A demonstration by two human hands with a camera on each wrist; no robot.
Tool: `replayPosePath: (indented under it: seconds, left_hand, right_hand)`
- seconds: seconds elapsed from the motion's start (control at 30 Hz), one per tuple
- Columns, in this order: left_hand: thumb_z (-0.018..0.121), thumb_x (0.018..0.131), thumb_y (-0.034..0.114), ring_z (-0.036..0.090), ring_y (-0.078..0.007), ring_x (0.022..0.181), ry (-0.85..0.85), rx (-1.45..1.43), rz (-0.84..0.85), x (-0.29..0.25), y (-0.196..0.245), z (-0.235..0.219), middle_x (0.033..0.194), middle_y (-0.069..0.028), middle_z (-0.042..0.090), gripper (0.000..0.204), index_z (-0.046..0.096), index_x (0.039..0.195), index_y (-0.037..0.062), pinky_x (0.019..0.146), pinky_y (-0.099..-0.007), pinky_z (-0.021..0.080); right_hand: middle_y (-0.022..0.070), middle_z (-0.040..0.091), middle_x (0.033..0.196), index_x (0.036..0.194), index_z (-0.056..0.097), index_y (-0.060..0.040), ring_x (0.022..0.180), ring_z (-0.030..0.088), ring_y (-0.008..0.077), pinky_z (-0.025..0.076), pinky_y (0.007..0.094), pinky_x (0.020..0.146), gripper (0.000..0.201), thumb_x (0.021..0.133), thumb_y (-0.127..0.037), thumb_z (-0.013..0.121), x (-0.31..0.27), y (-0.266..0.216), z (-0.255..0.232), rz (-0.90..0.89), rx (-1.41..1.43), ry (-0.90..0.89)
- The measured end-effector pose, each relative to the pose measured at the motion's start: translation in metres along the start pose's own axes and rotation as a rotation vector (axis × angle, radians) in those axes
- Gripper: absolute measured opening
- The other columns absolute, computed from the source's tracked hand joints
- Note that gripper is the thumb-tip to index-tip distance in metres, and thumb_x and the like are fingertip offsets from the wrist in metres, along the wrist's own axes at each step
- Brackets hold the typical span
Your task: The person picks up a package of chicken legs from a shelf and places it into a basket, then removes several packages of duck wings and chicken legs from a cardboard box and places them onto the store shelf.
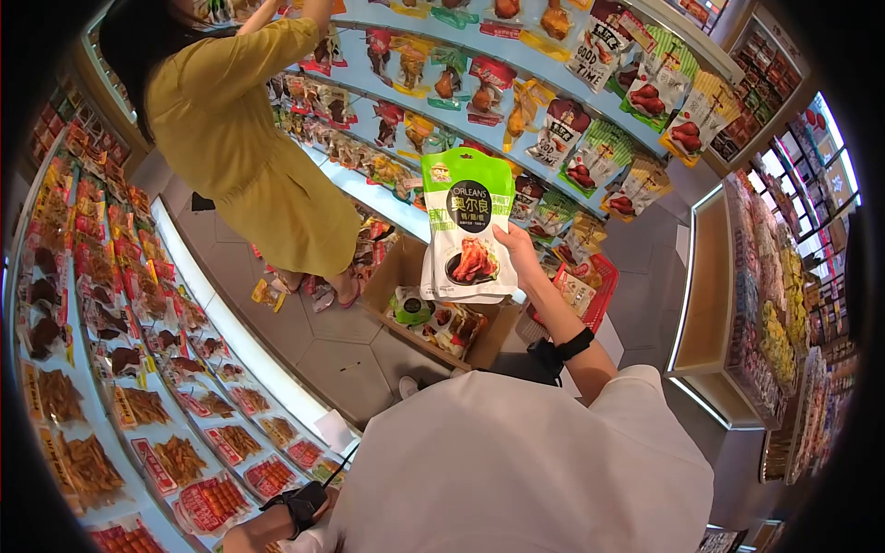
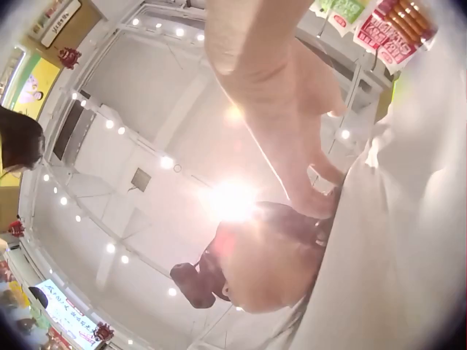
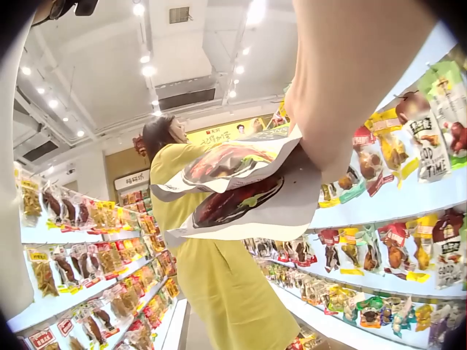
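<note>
Green-and-white food bags [image 1: 468,226], at least two stacked together, hang upright in front of the person. My right hand [image 1: 518,247] grips them at their right edge. From below, the right wrist view shows the lower parts of two bags [image 3: 237,197], with my right hand [image 3: 317,138] at their side and its fingers mostly hidden. At the lower left, my left hand [image 1: 323,502] is held close to the body. In the left wrist view this left hand [image 2: 292,124] has loosely bent fingers against the white shirt [image 2: 394,219], and no item shows in it.
An open cardboard box [image 1: 498,334] holding more bags stands on the floor below, with a red basket [image 1: 604,293] to its right. A person in a yellow dress [image 1: 230,138] reaches toward the shelves at upper left. Stocked shelves [image 1: 175,304] curve along both sides.
</note>
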State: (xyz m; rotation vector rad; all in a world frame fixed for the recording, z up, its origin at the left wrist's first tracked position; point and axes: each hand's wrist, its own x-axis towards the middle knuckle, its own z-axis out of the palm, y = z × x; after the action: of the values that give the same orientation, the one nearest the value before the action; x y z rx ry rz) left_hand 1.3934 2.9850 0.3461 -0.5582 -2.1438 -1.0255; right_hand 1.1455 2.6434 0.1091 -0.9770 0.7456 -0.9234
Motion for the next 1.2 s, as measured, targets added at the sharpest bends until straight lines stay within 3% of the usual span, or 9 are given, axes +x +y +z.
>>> replayPosePath:
  seconds: [0.2, 0.27, 0.33, 0.4, 0.43, 0.5, 0.63, 1.07, 1.2]
  left_hand:
    - [0.036, 0.087, 0.012, 0.059, -0.0294, 0.086, 0.019, -0.076, 0.380, -0.025, 0.010, -0.007, 0.094, -0.0224, 0.060, 0.026, 0.051, 0.107, 0.0057, 0.071, -0.0426, 0.046]
    - [0.034, 0.091, 0.017, 0.059, -0.0252, 0.078, 0.446, -0.018, 0.464, -0.045, -0.027, -0.023, 0.094, -0.0169, 0.062, 0.025, 0.052, 0.107, 0.0087, 0.070, -0.0396, 0.045]
    - [0.044, 0.090, 0.035, 0.054, -0.0218, 0.094, 1.070, -0.112, 0.186, -0.087, -0.086, -0.050, 0.102, -0.0129, 0.058, 0.035, 0.047, 0.113, 0.0090, 0.079, -0.0351, 0.042]
    - [0.048, 0.088, 0.032, 0.047, -0.0227, 0.107, 1.530, 0.228, -0.536, -0.108, -0.150, -0.078, 0.119, -0.0119, 0.046, 0.042, 0.040, 0.121, 0.0069, 0.086, -0.0332, 0.039]
    - [0.048, 0.089, 0.030, 0.042, -0.0215, 0.113, 1.483, 0.374, -0.900, -0.125, -0.182, -0.078, 0.124, -0.0114, 0.041, 0.046, 0.036, 0.126, 0.0071, 0.090, -0.0328, 0.037]
    - [0.047, 0.090, 0.028, 0.036, -0.0179, 0.120, 1.483, 0.037, -1.003, -0.142, -0.234, -0.069, 0.130, -0.0089, 0.033, 0.050, 0.027, 0.132, 0.0103, 0.093, -0.0301, 0.036]
    - [0.045, 0.091, 0.027, 0.038, -0.0195, 0.117, 1.590, -0.259, -0.802, -0.175, -0.311, -0.045, 0.131, -0.0123, 0.034, 0.057, 0.014, 0.136, 0.0085, 0.095, -0.0307, 0.034]
    - [0.052, 0.087, 0.016, 0.052, -0.0140, 0.100, 1.651, -0.331, -0.786, -0.152, -0.323, -0.035, 0.108, -0.0096, 0.053, 0.039, 0.033, 0.119, 0.0045, 0.085, -0.0268, 0.041]
    - [0.062, 0.081, 0.022, 0.051, -0.0145, 0.100, 1.570, -0.169, -1.065, -0.163, -0.318, -0.054, 0.110, -0.0101, 0.052, 0.050, 0.034, 0.119, 0.0038, 0.085, -0.0276, 0.042]
  right_hand:
    - [0.0088, 0.058, 0.107, 0.111, 0.049, 0.0024, 0.092, 0.057, 0.0153, 0.043, 0.0273, 0.082, 0.028, 0.088, -0.014, 0.047, 0.004, -0.003, 0.015, 0.010, 0.027, -0.072]
    - [0.0090, 0.058, 0.106, 0.111, 0.050, 0.0029, 0.092, 0.057, 0.0161, 0.044, 0.0281, 0.081, 0.028, 0.088, -0.014, 0.046, 0.003, 0.000, 0.021, -0.015, 0.097, -0.108]
    - [0.0084, 0.059, 0.104, 0.110, 0.050, 0.0010, 0.090, 0.058, 0.0155, 0.045, 0.0281, 0.080, 0.027, 0.088, -0.014, 0.048, -0.001, 0.001, 0.024, -0.020, 0.064, -0.087]
    - [0.0086, 0.059, 0.104, 0.109, 0.051, 0.0013, 0.090, 0.058, 0.0154, 0.045, 0.0280, 0.080, 0.026, 0.088, -0.014, 0.048, -0.013, -0.003, 0.032, 0.009, 0.110, -0.109]
    - [0.0085, 0.059, 0.104, 0.109, 0.051, 0.0015, 0.090, 0.058, 0.0152, 0.045, 0.0280, 0.080, 0.026, 0.088, -0.014, 0.048, -0.017, -0.003, 0.032, 0.020, 0.100, -0.121]
    - [0.0086, 0.059, 0.105, 0.109, 0.051, 0.0020, 0.089, 0.058, 0.0149, 0.045, 0.0280, 0.080, 0.026, 0.088, -0.013, 0.047, -0.023, -0.001, 0.030, 0.041, 0.107, -0.133]
    - [0.0085, 0.059, 0.104, 0.111, 0.050, 0.0019, 0.092, 0.057, 0.0155, 0.043, 0.0279, 0.081, 0.027, 0.088, -0.012, 0.047, -0.037, -0.003, 0.017, 0.041, 0.039, -0.066]
    - [0.0091, 0.061, 0.098, 0.105, 0.053, 0.0038, 0.084, 0.058, 0.0137, 0.044, 0.0261, 0.076, 0.025, 0.084, -0.008, 0.048, -0.031, 0.019, -0.020, 0.102, 0.031, -0.024]
    - [0.0088, 0.061, 0.097, 0.105, 0.054, 0.0038, 0.083, 0.058, 0.0132, 0.044, 0.0254, 0.075, 0.024, 0.084, -0.007, 0.048, -0.025, 0.031, -0.009, 0.106, -0.015, 0.012]
